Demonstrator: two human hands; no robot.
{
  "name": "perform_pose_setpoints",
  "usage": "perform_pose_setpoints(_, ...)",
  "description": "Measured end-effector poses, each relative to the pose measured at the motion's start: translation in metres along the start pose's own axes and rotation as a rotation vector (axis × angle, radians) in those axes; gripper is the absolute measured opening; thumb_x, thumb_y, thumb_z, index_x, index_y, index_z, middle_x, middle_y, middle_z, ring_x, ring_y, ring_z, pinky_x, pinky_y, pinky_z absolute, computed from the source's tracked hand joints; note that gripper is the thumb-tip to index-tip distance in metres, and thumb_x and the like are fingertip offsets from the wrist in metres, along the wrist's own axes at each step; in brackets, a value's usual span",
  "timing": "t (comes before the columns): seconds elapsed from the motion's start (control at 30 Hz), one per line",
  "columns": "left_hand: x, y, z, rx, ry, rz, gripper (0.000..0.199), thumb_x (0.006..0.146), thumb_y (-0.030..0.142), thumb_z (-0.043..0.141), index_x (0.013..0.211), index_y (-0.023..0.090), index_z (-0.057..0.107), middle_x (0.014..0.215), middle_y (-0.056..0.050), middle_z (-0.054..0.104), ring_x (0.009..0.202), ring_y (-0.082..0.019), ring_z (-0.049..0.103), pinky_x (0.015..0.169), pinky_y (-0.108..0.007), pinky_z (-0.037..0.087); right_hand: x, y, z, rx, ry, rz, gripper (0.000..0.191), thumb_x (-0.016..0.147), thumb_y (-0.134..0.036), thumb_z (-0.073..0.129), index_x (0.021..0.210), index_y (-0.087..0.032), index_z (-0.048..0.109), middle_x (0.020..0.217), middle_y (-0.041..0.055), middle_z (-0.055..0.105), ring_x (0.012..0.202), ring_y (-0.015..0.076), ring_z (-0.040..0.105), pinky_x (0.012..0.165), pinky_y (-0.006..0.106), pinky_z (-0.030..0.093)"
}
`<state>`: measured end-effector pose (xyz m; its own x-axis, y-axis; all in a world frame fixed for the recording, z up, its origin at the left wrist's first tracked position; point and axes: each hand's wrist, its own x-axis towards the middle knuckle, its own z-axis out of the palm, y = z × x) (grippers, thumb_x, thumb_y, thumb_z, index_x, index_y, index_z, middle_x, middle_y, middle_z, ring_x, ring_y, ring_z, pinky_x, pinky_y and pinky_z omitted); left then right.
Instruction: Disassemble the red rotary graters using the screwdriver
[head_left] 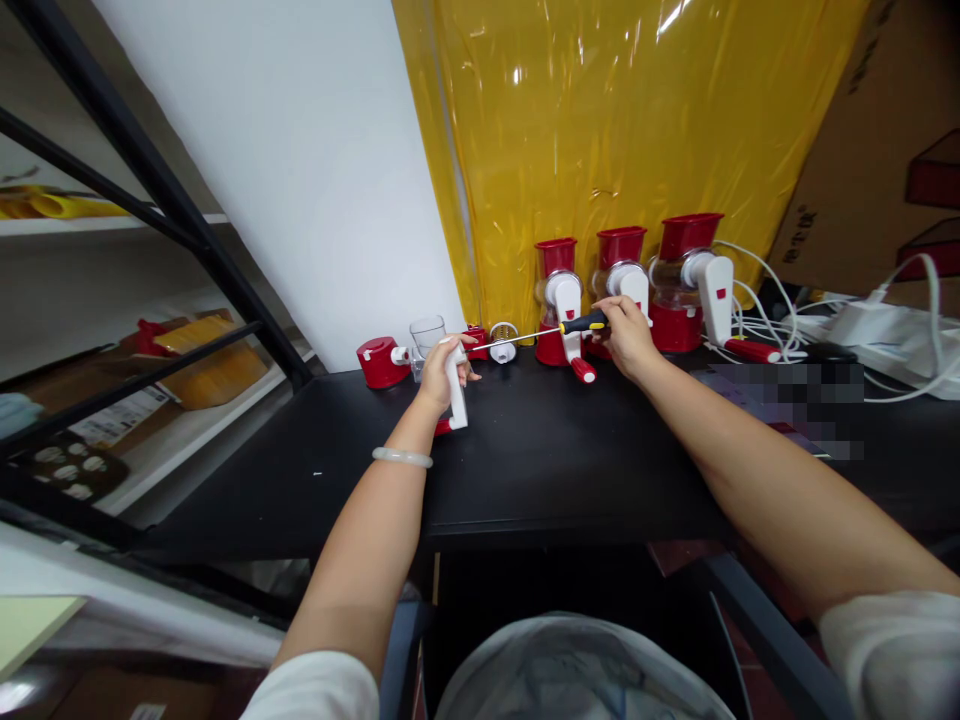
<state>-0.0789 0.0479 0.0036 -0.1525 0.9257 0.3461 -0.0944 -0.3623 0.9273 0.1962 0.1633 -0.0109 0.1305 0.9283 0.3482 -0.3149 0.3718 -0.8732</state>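
White sleeves [892,645]: sitting nearest the head camera, both forearms reaching forward over the black table [555,470].
Standing grinders: three rotary grinders [562,300] are standing upright along the back, looking assembled, the middle one partly hidden by the right hand.
Loose parts: a red base [381,363], a clear container [427,328] and a metal drum [503,342] are resting apart on the table, so one set is seemingly remaining in pieces.
Left hand [442,372]: closing around a white crank handle [458,395], which is hanging above the table with its red knob [443,428] low.
Right hand [627,335]: gripping a screwdriver [583,323] by its black-and-yellow grip, wrist raised; the shaft is pointing leftward at the crank handle, tip contact being impossible to tell.
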Motion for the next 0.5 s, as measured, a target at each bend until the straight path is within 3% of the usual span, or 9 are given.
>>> perform_pose_setpoints(0.3, -0.0017, -0.0007, 0.0008, 0.035, -0.019, -0.005, 0.041, 0.077, 0.056, 0.064, 0.093, 0.019, 0.065, 0.043, 0.009, 0.043, 0.037, -0.009, 0.042, 0.051, -0.026, 0.053, -0.0031, -0.0035, -0.0021, 0.153, -0.080, 0.078, 0.019, 0.066, -0.031, 0.062, 0.084, -0.026, 0.055, 0.073, -0.0040, 0.054, 0.058, 0.0120, 0.053, 0.054, 0.026, 0.048)
perform_pose_setpoints(0.5, -0.0016, -0.0001, 0.0007, 0.025, -0.025, -0.005, 0.041, 0.076, 0.057, 0.065, 0.092, 0.019, 0.066, 0.043, 0.009, 0.044, 0.037, -0.009, 0.041, 0.053, -0.027, 0.055, -0.0069, -0.0091, -0.0001, 0.182, -0.051, 0.156, 0.021, 0.061, -0.025, 0.057, 0.081, -0.024, 0.059, 0.075, -0.0030, 0.057, 0.062, 0.0129, 0.055, 0.060, 0.028, 0.048)
